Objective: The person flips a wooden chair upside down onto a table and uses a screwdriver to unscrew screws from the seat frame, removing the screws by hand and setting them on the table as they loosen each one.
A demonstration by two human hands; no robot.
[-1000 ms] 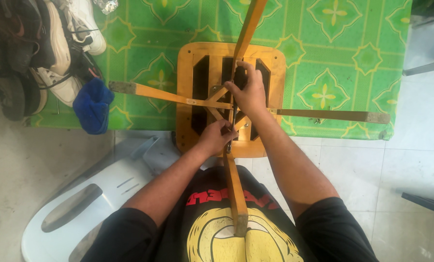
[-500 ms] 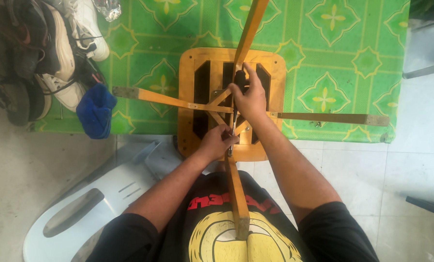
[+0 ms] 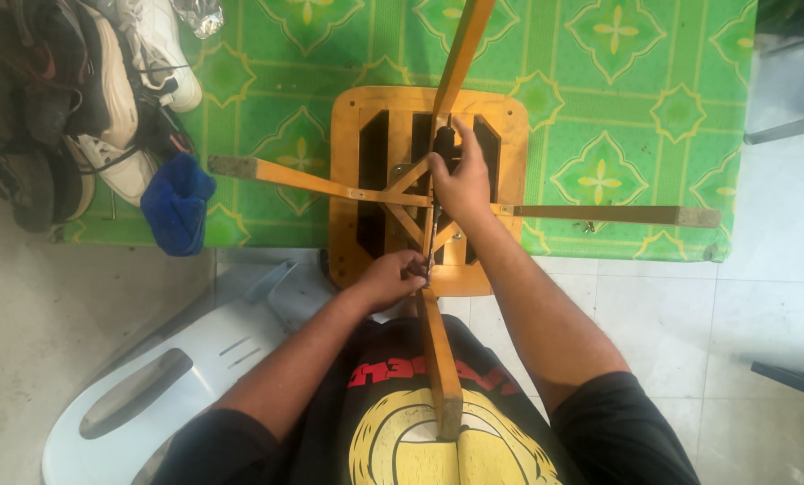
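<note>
Upturned wooden stool (image 3: 352, 180) sits seat-down on green patterned mat (image 3: 617, 81), four legs splayed out at approx 12, 3, 6 and 9 o'clock. Left hand (image 3: 391, 278) at base of 6 o'clock leg (image 3: 439, 359), fingers curled tight on something small there; can't tell what. Right hand (image 3: 460, 180) is over the centre where the braces cross, fingers closed round a dark tool (image 3: 445, 139); tool mostly hidden by the 12 o'clock leg and the hand. The 6 o'clock leg runs back over the person's chest, between both forearms. Around: blue cloth (image 3: 177, 202) at 9 o'clock just off the leg tip, shoe pile (image 3: 79, 99) at 10 o'clock, white plastic chair (image 3: 150, 395) at 7 o'clock on the tiled floor (image 3: 761, 305).
</note>
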